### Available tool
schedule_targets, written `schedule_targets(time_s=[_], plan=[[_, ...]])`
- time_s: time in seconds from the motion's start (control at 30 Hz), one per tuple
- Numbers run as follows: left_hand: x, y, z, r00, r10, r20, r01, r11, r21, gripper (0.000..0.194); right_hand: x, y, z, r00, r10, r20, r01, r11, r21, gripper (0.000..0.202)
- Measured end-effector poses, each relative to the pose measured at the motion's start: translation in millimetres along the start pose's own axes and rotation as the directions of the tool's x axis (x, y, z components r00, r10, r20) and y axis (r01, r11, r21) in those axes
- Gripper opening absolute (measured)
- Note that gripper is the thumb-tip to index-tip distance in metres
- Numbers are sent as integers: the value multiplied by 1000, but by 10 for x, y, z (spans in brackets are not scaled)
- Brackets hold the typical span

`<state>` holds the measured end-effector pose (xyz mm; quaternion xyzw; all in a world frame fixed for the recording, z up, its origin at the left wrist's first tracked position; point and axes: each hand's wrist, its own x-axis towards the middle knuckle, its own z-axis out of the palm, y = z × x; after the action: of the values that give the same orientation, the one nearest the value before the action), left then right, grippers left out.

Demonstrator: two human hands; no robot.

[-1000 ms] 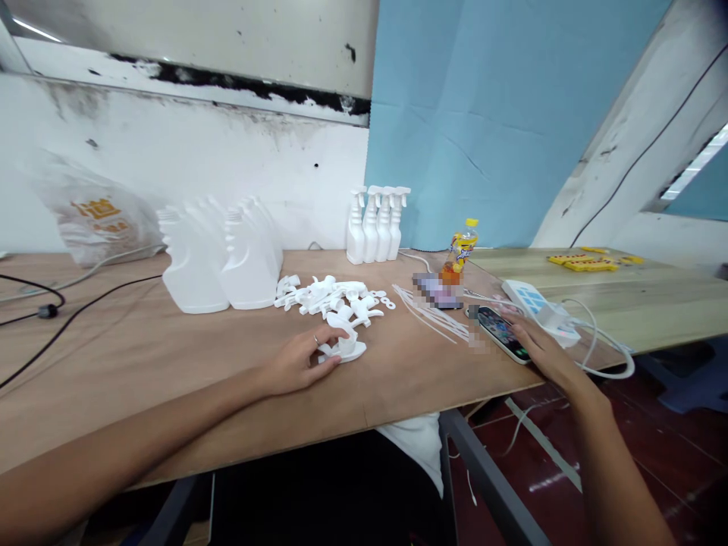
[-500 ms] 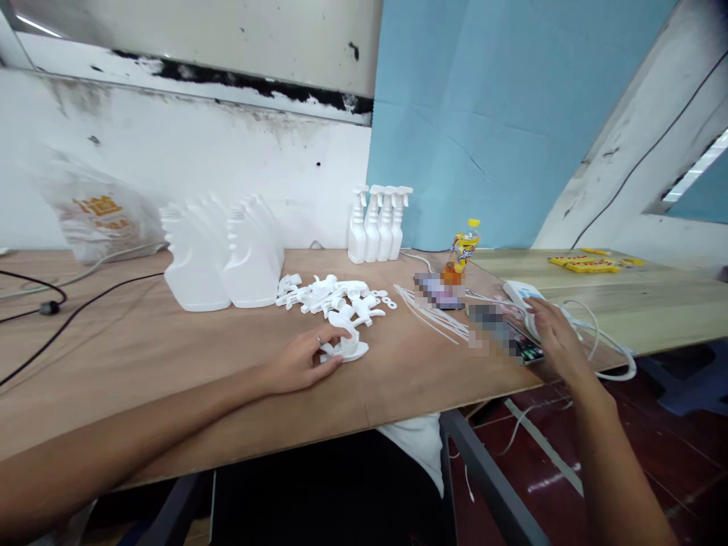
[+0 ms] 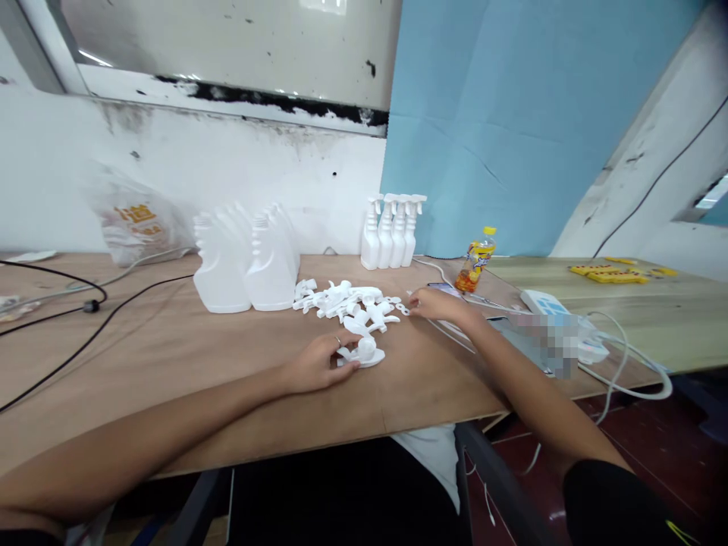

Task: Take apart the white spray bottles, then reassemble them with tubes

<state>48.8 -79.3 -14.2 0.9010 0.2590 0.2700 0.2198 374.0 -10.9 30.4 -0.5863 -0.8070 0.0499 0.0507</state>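
My left hand (image 3: pixel 319 362), a ring on one finger, is closed around a white plastic part (image 3: pixel 367 353) at the table's front middle. Just behind it lies a pile of white spray-head parts (image 3: pixel 346 298), with small white rings (image 3: pixel 400 305) at its right end. My right hand (image 3: pixel 435 305) reaches over the table beside those rings, its fingers bent together above thin white tubes (image 3: pixel 455 334). Whether anything is between its fingertips is too small to tell.
White bottles without heads (image 3: pixel 273 269) stand left of the pile; several spray bottles (image 3: pixel 392 235) stand by the wall. A drink bottle (image 3: pixel 475 262), a phone (image 3: pixel 520 341), a power strip (image 3: pixel 543 303) and cables lie right. A plastic bag (image 3: pixel 136 220) sits back left.
My right hand has moved left from the power strip and phone to the small rings and tubes. My left hand keeps hold of the white part. The view has shifted slightly left.
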Motion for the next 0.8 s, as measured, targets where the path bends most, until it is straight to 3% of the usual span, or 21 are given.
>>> schedule_targets(time_s=[0.1,0.2,0.3,0.4,0.5,0.53,0.63,0.8], plan=[[0,-3,-5,1000,6,8,-6,1000,18,37,118,-49,146,998,48,-51,-49,998,-28,18],[-5,-20,6,1000,-8,3,8,1000,15,38,52,-112,207,995,44,-88,-47,998,-30,21],[-8,-21,12,1000,-5,-2,5,1000,8,38,-111,-293,179,982,-104,-160,113,992,51,26],[-9,-12,11,1000,10,-4,-10,1000,-5,38,-358,-614,186,870,-301,-390,384,910,156,28],[-7,-16,14,999,32,-13,-32,999,-8,38,-640,-925,291,739,-383,-554,515,852,99,29],[-7,-21,16,999,41,-15,-42,999,-4,37,-723,-992,338,722,-422,-548,535,843,55,30],[-8,-39,24,999,52,-7,-52,999,4,36,-890,-1060,458,728,-503,-466,569,822,0,36],[-37,-33,24,1000,-6,19,6,1000,-12,45,-935,-984,499,754,-448,-481,535,843,54,38]])
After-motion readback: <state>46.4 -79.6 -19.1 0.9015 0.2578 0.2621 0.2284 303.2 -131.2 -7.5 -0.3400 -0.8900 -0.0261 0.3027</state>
